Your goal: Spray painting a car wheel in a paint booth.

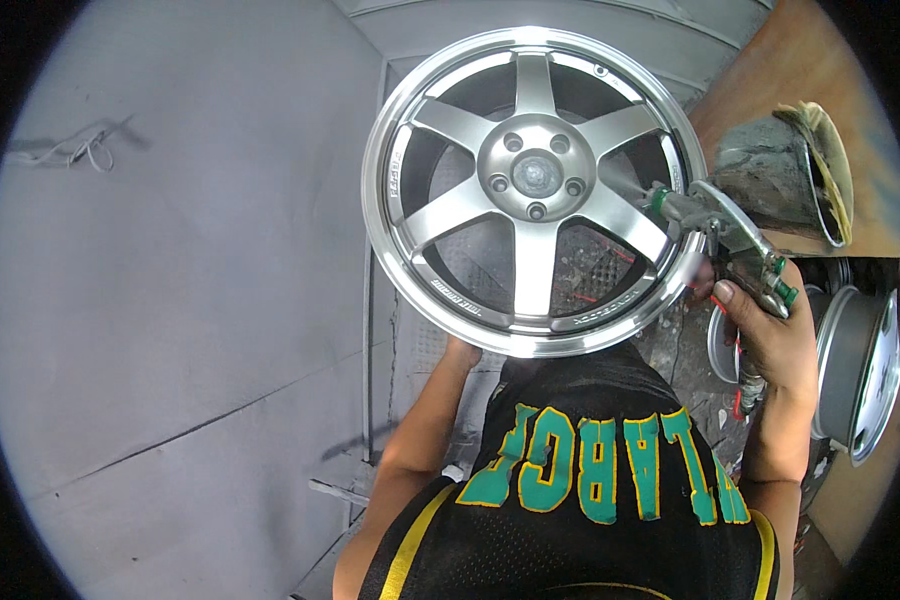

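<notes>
A silver six-spoke alloy wheel (543,258) fills the upper middle, its face toward me, with several bolt holes around a round hub. My right hand (775,340) is closed around the grip of a spray gun (735,232) at the wheel's right side. The gun's green-tipped nozzle points left at the spokes, and a faint mist shows before it. Beside the gun is a paint-stained grey cup (765,180) with a yellowish cloth or paper lining at its mouth. My left hand (464,351) is at the wheel's lower left edge; its fingers are hidden behind the rim.
A grey wall (190,300) takes up the left side, with a bent wire (92,148) on it. Another silver wheel (855,370) stands low at the right, by a brown board (820,60). A paint-spattered floor (670,350) shows below.
</notes>
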